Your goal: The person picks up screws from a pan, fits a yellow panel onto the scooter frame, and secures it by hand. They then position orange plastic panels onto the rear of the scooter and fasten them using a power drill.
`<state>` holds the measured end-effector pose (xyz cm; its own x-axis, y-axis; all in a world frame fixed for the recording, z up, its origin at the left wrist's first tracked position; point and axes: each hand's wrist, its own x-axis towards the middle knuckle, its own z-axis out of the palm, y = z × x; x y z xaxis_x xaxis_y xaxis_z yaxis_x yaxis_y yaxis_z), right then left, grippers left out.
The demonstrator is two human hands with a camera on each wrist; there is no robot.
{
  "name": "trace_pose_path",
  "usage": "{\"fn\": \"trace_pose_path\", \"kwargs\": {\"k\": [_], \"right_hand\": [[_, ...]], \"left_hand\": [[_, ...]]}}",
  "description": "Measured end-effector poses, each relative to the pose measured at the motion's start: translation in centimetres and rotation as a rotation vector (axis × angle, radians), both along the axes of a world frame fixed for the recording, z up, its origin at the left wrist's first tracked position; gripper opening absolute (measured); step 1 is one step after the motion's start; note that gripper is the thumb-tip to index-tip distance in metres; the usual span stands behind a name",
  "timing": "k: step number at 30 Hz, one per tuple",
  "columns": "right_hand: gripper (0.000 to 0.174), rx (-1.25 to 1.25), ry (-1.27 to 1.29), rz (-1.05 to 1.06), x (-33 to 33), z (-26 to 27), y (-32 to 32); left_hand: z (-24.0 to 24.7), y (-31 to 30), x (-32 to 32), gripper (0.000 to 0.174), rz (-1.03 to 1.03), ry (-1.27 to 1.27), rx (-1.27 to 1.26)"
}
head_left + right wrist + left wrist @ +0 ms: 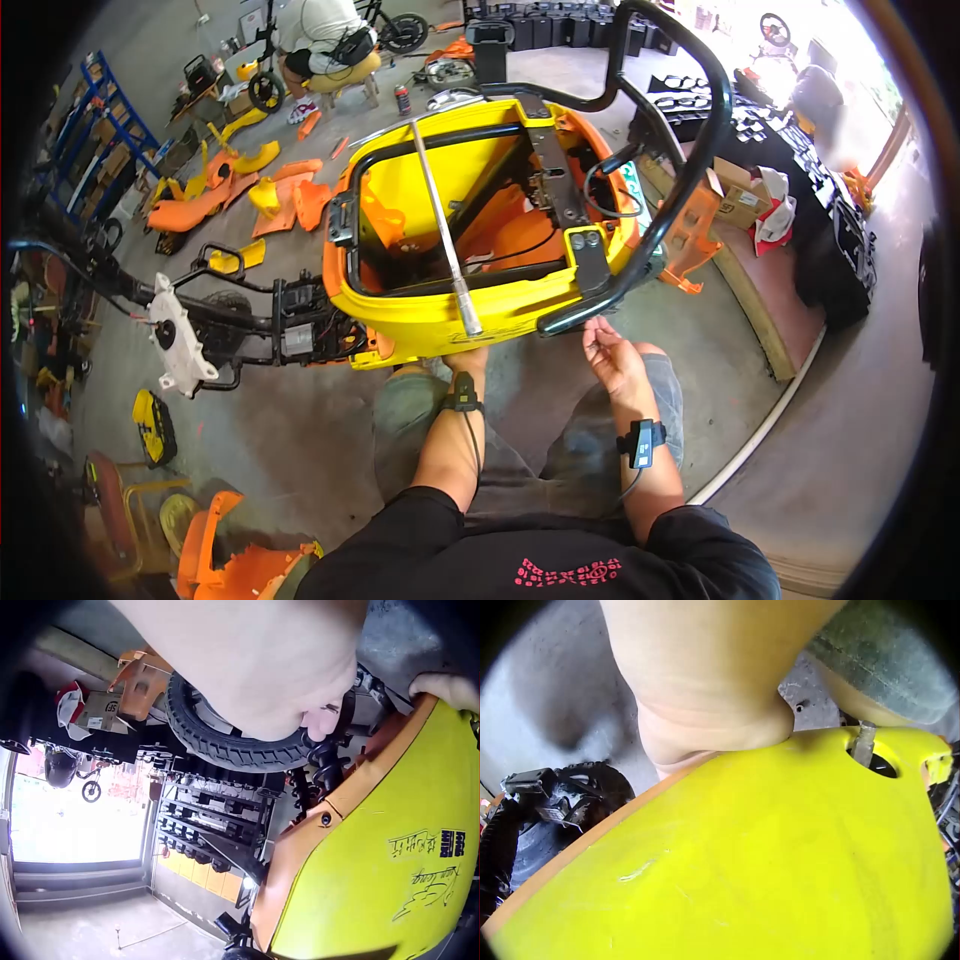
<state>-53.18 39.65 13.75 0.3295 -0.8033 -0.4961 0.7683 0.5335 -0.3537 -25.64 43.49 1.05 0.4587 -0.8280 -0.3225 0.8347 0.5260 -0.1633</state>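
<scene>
A yellow scooter body (420,320) with orange trim stands in front of me, its inside exposed. A long metal socket wrench (440,215) lies across its top. My left hand (467,360) holds the body's near lower edge; the palm heel (705,690) presses on the yellow panel (742,862) and the fingers are hidden. My right hand (608,352) hovers just below the end of the black grab rail (690,170), fingers loosely curled with nothing seen in them. In the right wrist view that hand (255,667) is beside a tyre (225,742) and the yellow side panel (390,847).
A bare black scooter frame (250,320) lies at the left. Orange panels (230,185) are spread on the floor behind it, another orange panel (230,560) at the bottom left. A person (320,45) sits at the back. Cardboard boxes (745,195) stand to the right.
</scene>
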Motion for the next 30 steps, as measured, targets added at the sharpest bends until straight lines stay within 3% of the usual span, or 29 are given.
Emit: {"fn": "trace_pose_path", "kwargs": {"k": [3, 5, 7, 11, 13, 15, 16, 17, 19, 21, 24, 25, 26, 27, 28, 29, 30], "right_hand": [[0.022, -0.017, 0.051, 0.002, 0.0, 0.6, 0.0], [0.021, -0.022, 0.070, -0.004, 0.1, 0.8, -0.1], [0.020, 0.003, -0.069, 0.043, -0.4, 0.4, -0.4], [0.019, 0.025, -0.108, 0.044, 0.1, 0.6, -0.1], [0.020, 0.037, -0.103, 0.035, 0.5, 1.1, 0.0], [0.019, 0.021, 0.030, 0.040, 0.8, 1.8, 0.3], [0.017, -0.110, 0.022, 0.127, 0.3, 0.6, -0.3], [0.014, -0.049, 0.084, 0.089, 0.7, 2.7, 0.0], [0.011, -0.075, 0.132, -0.019, 0.9, 7.4, 0.6], [0.011, -0.260, 0.302, -0.249, 1.5, 12.5, 1.4], [0.015, -0.811, 0.589, -0.586, 2.0, 20.2, 3.5], [0.014, -0.975, 0.665, -0.643, 2.0, 21.9, 3.9], [0.014, -1.132, 0.729, -0.637, 2.4, 23.1, 4.2], [0.013, -1.286, 0.797, -0.622, 2.8, 24.3, 4.6], [0.013, -1.570, 1.121, -0.510, 2.8, 26.6, 4.4], [0.015, -1.707, 1.176, -0.332, 4.0, 30.0, 4.6], [0.016, -1.805, 1.141, -0.218, 5.5, 31.2, 3.6]], "left_hand": [[-2.2, -0.2, 0.1, 0.060, 0.035, -0.050, -0.027], [-0.1, 0.1, -0.4, 0.061, 0.017, -0.030, -0.010], [-0.5, 0.1, -0.4, 0.062, 0.022, -0.036, -0.024], [-0.2, 0.0, -0.4, 0.068, -0.025, -0.092, -0.128], [-0.1, 0.4, -0.6, 0.054, -0.051, -0.095, -0.022], [-6.1, -0.3, 1.5, 0.039, -0.126, 0.035, 0.545], [-2.6, 0.3, 0.9, 0.032, -0.230, 0.076, 0.826], [2.3, 1.2, -0.3, 0.025, -0.332, 0.118, 1.105], [5.3, 2.3, -0.6, 0.025, -0.230, 0.133, 1.058], [7.1, 4.1, -0.2, 0.021, 0.049, -0.183, 1.025], [12.2, 6.2, -1.0, 0.016, 0.443, -0.659, 0.900], [18.9, 7.5, -0.7, 0.013, 0.564, -0.698, 0.803], [23.2, 9.8, -0.7, 0.014, 0.541, -0.822, 0.783], [26.8, 10.1, -0.5, 0.012, 0.775, -0.955, 0.554], [31.3, 10.0, -0.7, 0.011, 0.847, -1.086, 0.522], [33.8, 9.9, -0.1, 0.012, 0.794, -1.200, 0.588], [32.9, 8.9, 2.8, 0.008, 0.918, -1.618, 0.565]]}}
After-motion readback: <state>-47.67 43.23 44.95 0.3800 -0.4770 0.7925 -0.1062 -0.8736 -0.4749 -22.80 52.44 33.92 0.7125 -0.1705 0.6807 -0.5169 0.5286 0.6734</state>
